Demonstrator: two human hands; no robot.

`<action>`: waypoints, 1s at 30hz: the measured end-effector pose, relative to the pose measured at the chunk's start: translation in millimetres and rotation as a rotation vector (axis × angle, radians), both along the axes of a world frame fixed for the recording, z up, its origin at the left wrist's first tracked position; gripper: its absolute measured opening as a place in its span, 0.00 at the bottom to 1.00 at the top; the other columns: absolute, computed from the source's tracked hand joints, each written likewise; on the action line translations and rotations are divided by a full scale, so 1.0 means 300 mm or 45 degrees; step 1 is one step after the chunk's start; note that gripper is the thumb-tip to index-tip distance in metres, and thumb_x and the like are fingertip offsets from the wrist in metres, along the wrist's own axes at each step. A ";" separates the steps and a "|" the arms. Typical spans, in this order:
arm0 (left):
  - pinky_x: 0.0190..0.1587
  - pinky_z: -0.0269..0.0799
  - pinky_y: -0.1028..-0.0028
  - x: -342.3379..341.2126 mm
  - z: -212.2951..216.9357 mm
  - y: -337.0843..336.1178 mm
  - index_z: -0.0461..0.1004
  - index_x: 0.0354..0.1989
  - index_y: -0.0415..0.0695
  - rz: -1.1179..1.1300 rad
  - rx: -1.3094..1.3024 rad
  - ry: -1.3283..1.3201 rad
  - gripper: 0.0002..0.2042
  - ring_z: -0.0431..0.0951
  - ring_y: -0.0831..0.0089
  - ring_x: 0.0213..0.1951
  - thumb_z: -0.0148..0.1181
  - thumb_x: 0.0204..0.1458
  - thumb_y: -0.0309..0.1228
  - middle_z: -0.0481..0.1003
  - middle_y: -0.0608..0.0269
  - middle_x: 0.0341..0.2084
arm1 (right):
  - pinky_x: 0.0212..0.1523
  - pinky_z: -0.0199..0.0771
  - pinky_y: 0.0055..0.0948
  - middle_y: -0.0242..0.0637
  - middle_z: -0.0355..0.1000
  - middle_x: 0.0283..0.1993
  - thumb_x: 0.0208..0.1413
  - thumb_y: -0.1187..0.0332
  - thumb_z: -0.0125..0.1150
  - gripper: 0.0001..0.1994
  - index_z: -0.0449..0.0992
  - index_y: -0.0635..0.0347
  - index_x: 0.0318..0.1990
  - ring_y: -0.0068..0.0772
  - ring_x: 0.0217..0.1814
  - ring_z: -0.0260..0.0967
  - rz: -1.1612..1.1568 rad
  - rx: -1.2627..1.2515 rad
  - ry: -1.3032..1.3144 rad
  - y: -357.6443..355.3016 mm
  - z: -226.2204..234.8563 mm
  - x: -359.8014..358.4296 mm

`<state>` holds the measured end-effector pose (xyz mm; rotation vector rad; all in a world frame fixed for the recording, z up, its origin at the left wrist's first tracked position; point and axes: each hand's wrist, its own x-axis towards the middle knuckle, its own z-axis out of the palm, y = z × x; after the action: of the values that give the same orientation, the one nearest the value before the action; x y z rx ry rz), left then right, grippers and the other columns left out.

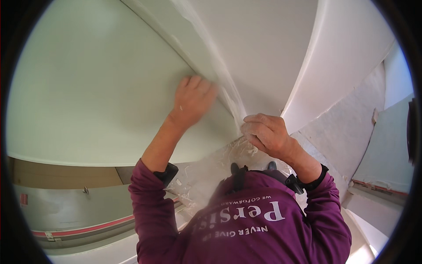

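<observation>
- The corner seam (220, 83) between the pale green wall panel (96, 88) and the white wall (268, 48) runs from the upper middle of the frame down toward the centre, curving with the lens; its long axis goes top to bottom, leaning slightly rightward as it comes down.
- The seam carries a rough, whitish strip of filler or tape with a ragged, flaky edge, brighter than the smooth green beside it.
- My right hand (268, 134), in the centre right of the frame, sits at the lower end of the seam, fingers curled tight into a near fist and pressed on the strip; whether it pinches anything I cannot tell.
- My left hand (193, 99) is just left of the seam, higher up, flat and fairly spread against the green panel, fingertips reaching the seam's edge; it holds nothing.
- Both hands touch the seam area; the right is nearer its lower end, the left nearer its middle stretch.
- Below the hands, crumpled clear plastic sheeting (220, 163) lies at the foot of the corner.
- My purple sleeves (154, 207) come up from the lower edge, with dark cuffs at the wrists.
- At lower left runs a grey rail with a red stripe (83, 229); at right stands another white wall edge (307, 83) and a grey surface (387, 149).
</observation>
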<state>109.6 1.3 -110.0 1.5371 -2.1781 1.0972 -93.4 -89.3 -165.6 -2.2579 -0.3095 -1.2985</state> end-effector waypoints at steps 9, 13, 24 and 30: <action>0.28 0.61 0.71 -0.005 -0.048 0.022 0.70 0.28 0.40 0.194 -0.015 0.124 0.08 0.65 0.67 0.24 0.58 0.36 0.20 0.65 0.64 0.20 | 0.23 0.69 0.28 0.41 0.68 0.30 0.36 0.78 0.59 0.10 0.70 0.64 0.31 0.37 0.26 0.68 -0.036 0.019 -0.028 0.001 -0.016 0.015; 0.27 0.62 0.72 0.002 -0.087 0.057 0.70 0.29 0.41 0.241 -0.011 0.182 0.08 0.66 0.65 0.24 0.57 0.38 0.19 0.67 0.62 0.22 | 0.23 0.70 0.29 0.40 0.69 0.29 0.35 0.77 0.58 0.11 0.71 0.63 0.31 0.38 0.25 0.68 -0.027 0.028 -0.035 0.004 -0.002 0.019; 0.27 0.63 0.65 -0.067 -0.122 0.009 0.69 0.23 0.37 0.623 0.049 1.471 0.12 0.69 0.57 0.22 0.55 0.45 0.36 0.69 0.51 0.18 | 0.21 0.69 0.28 0.39 0.69 0.28 0.33 0.78 0.60 0.11 0.71 0.61 0.30 0.36 0.23 0.68 -0.001 0.073 -0.009 0.026 0.000 0.023; 0.23 0.62 0.61 -0.090 -0.148 -0.010 0.66 0.19 0.39 0.638 -0.098 1.305 0.10 0.67 0.51 0.19 0.52 0.44 0.33 0.68 0.49 0.16 | 0.21 0.69 0.28 0.38 0.69 0.28 0.33 0.79 0.60 0.11 0.71 0.61 0.29 0.36 0.23 0.68 0.000 0.132 -0.022 0.035 -0.010 0.026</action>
<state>82.8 -1.6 -154.4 2.0242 -1.0826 0.3001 -85.6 -78.7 -168.6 -2.1614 -0.2429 -1.3049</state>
